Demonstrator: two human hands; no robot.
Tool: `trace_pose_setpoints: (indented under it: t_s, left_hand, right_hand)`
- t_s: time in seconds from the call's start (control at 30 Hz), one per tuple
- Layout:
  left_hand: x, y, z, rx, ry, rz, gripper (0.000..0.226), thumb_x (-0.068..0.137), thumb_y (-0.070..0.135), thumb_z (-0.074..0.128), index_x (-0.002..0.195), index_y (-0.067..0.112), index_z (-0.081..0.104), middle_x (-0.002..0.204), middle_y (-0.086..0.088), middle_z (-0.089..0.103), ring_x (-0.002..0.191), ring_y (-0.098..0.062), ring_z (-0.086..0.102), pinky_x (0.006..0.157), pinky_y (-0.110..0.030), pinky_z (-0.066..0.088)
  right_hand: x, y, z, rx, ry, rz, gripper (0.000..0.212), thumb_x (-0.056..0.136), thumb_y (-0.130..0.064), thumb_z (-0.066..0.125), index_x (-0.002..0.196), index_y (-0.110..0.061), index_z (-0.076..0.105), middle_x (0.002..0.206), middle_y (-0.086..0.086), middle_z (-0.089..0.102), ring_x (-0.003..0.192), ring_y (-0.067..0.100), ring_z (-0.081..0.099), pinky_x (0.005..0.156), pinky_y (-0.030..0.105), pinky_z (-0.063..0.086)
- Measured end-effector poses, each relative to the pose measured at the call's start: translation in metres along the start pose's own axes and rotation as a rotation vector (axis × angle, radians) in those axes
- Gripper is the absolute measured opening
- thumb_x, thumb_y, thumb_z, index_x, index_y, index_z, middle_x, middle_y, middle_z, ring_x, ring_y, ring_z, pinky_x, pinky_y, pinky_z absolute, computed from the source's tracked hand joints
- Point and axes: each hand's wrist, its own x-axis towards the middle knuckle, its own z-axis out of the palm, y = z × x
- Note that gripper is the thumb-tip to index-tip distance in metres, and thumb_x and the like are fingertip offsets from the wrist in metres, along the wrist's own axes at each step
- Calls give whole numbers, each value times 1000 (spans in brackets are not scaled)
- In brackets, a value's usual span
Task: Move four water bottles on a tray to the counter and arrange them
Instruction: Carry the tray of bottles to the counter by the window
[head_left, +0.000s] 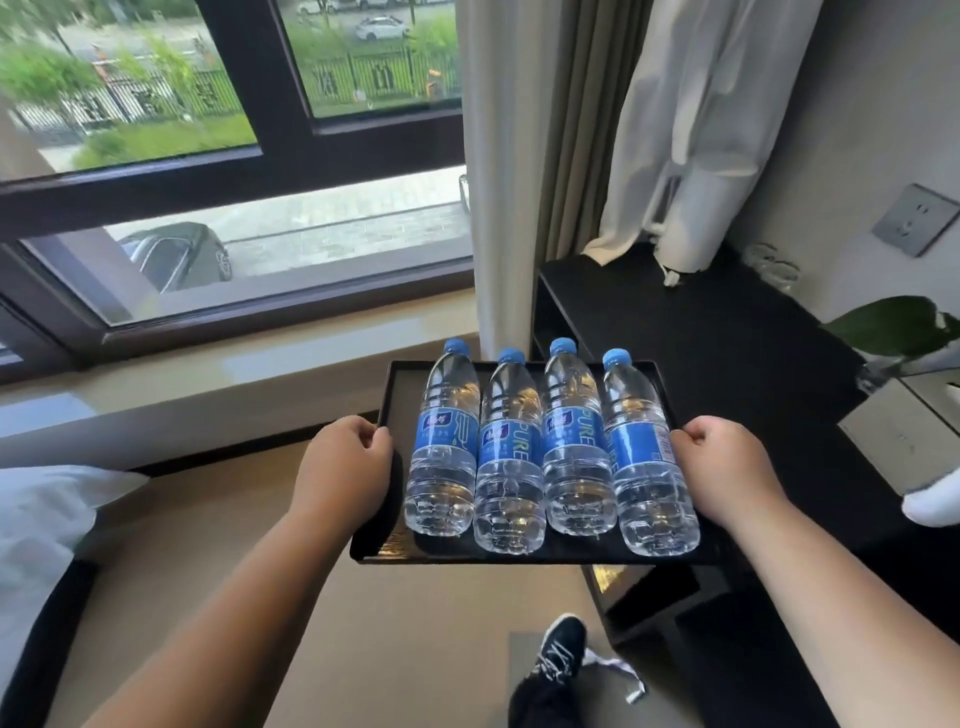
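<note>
**Four bottles lying flat on a hand-held tray**

Four clear plastic water bottles with blue caps and blue labels are lying on their sides in a row on one black rectangular tray (387, 540), touching side by side: the first bottle (444, 441) at the left, then the second bottle (509, 457), the third bottle (574, 441), and the fourth bottle (647, 457) at the right. Each bottle's long axis is running away from the person, caps pointing toward the window (234, 156) and bases toward the person.

Two hands are gripping the tray in the air. The left hand (345, 467) is curling closed over the tray's left rim; the right hand (727, 467) is curling closed over the right rim, just beside the fourth bottle.

The dark surface (701, 322) is lying ahead and to the right, its near part passing under the tray's far right corner.
</note>
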Motion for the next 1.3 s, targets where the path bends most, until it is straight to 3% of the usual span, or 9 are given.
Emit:
trace_pose_setpoints:
  t_s: [0.17, 0.6, 0.77, 0.97, 1.07, 1.13, 1.3]
  left_hand:
    - [61, 31, 33, 10, -38, 8, 22, 94, 33, 55, 73, 26, 62, 66, 10, 66, 62, -7, 59, 51, -26, 37]
    - [201, 134, 142, 88, -167, 68, 24, 96, 34, 53, 74, 26, 58, 66, 7, 64, 62, -9, 58, 50, -27, 36]
    - [241, 172, 178, 124, -212, 145, 26, 96, 35, 53, 72, 24, 58, 65, 6, 62, 59, -9, 56, 49, -27, 34]
    - [293, 225, 232, 131, -296, 280, 20, 96, 36, 52, 83, 24, 60, 75, 5, 63, 69, -16, 59, 61, -32, 45]
    - [320, 249, 262, 159, -370, 379, 20, 98, 36, 50, 88, 24, 61, 75, 5, 62, 67, -14, 59, 58, -29, 43]
    - [336, 268, 282, 161, -425, 446, 21, 99, 35, 51, 85, 24, 60, 73, 7, 60, 64, -9, 56, 53, -27, 40]
    - [375, 314, 326, 171, -578, 635, 22, 99, 31, 53, 83, 18, 60, 76, 2, 61, 72, -19, 60, 63, -34, 48]
  right_hand:
    - [64, -1, 3, 24, 5, 22, 32, 87, -28, 58, 69, -1, 58, 67, 19, 65, 55, 25, 47, 50, 34, 36]
    - [234, 16, -24, 35, 59, 94, 31, 91, -30, 60, 68, -9, 61, 62, 7, 66, 62, 32, 64, 53, 42, 51]
    - [265, 38, -28, 62, 116, 177, 33, 92, -29, 59, 66, -9, 56, 60, 9, 63, 52, 23, 51, 49, 37, 44]
    - [290, 65, -34, 40, 206, 293, 33, 101, -38, 57, 78, -14, 64, 70, 2, 68, 65, 22, 64, 57, 33, 49]
    - [298, 77, -35, 64, 259, 359, 35, 103, -42, 56, 80, -16, 64, 72, 0, 68, 67, 19, 64, 62, 34, 52]
    - [301, 84, -33, 71, 291, 434, 36, 102, -44, 55, 80, -16, 63, 72, 1, 68, 67, 19, 65, 59, 33, 50]
    - [294, 94, -20, 107, 415, 584, 40, 104, -43, 56, 75, -16, 59, 67, 4, 65, 63, 22, 61, 57, 37, 45]
